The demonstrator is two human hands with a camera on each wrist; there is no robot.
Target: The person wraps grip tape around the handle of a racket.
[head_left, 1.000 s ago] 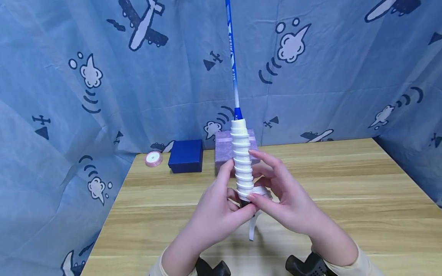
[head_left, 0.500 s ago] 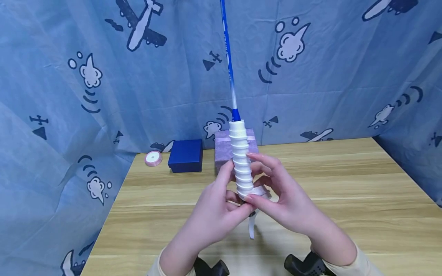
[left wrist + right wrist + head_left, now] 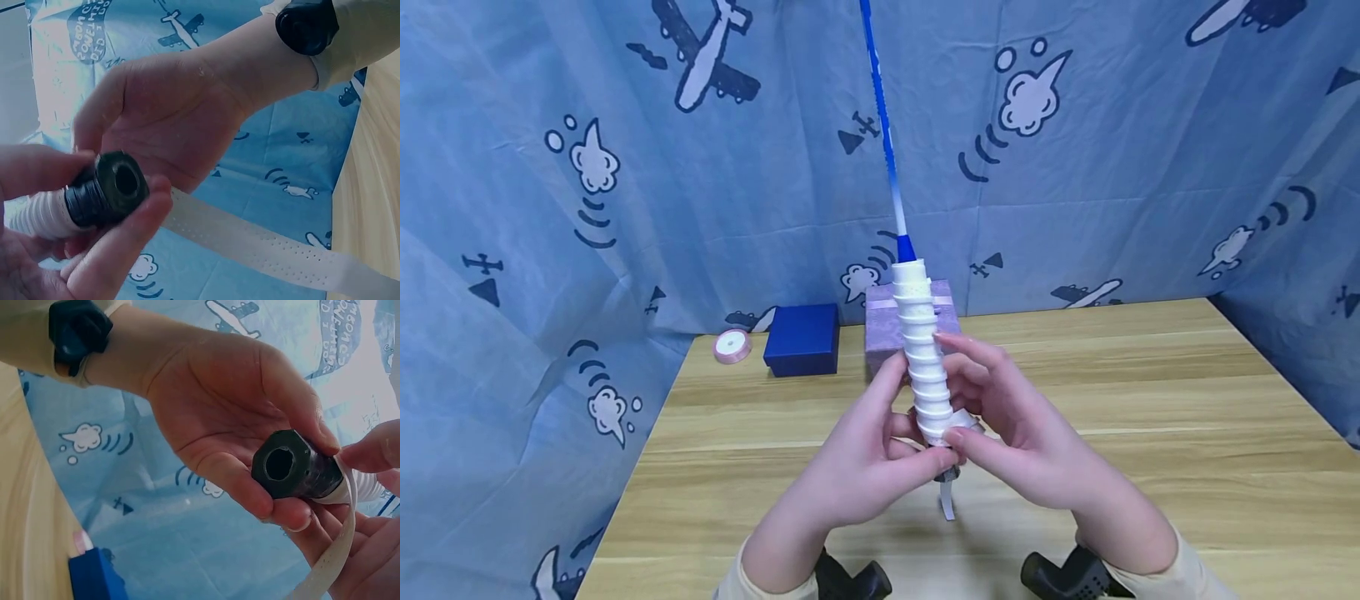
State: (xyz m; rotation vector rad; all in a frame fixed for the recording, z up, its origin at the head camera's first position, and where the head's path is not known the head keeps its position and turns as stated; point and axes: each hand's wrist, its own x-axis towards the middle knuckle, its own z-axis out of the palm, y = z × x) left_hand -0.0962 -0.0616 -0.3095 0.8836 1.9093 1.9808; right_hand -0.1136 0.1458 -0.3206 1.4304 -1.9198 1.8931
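Observation:
In the head view a badminton racket stands upright, tilted left, its blue-and-white shaft (image 3: 883, 125) running out of the top. White ridged grip tape (image 3: 917, 350) is wrapped around its handle. My left hand (image 3: 857, 458) grips the handle near the bottom, fingers around the bare black butt end (image 3: 303, 472), whose hollow octagonal face shows in both wrist views. My right hand (image 3: 1022, 425) pinches the tape at the lowest turn, thumb in front. From there a loose, perforated tape tail (image 3: 262, 244) hangs down. The racket head is out of view.
Behind the handle stands a purple box (image 3: 883, 325) on the wooden table (image 3: 1150, 400). Left of it are a blue box (image 3: 802, 337) and a pink ribbon spool (image 3: 732, 346). A blue printed curtain (image 3: 1112, 167) hangs at the back. Black devices are strapped to both wrists.
The shaft's top has swung left, and its lettering has turned out of sight. The handle has tilted and turned in my hands. Both hands keep nearly the same places.

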